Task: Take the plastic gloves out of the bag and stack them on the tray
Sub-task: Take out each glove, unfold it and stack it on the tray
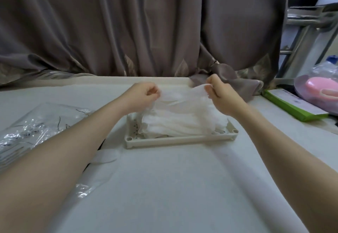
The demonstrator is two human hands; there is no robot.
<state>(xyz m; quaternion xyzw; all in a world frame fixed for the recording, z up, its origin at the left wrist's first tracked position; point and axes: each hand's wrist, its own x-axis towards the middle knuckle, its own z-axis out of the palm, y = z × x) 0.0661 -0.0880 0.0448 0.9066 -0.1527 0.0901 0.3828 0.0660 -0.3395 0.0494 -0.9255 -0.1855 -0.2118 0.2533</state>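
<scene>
While both hands hold one thin glove (180, 94) stretched between them above the tray (181, 140), the step in hand looks like laying that glove flat on the pile. In the head view, the only one here, the left hand (144, 95) pinches the glove's left edge with curled fingers, and the right hand (220, 95) pinches the right edge between thumb and fingertips; both grips are closed on the glove. Below it, a heap of white gloves (184, 125) already fills most of the tray and spills a little over its right rim. The clear bag (34, 128) lies on the table (173, 187) to the left, well apart from the tray, and seems to hold more. A loose glove (107, 157) lies flat on the table by the left forearm, just off the tray's near left corner, and a crumpled bit of clear plastic (86, 189) sits nearer still.

To do this well, I would keep the film taut and level, lower it centred over the heap, and let go with both hands together so it does not fold or cling to the fingers. The film is light and likely to drift, so a gentle press afterwards should help. The stray glove needs gathering too.
</scene>
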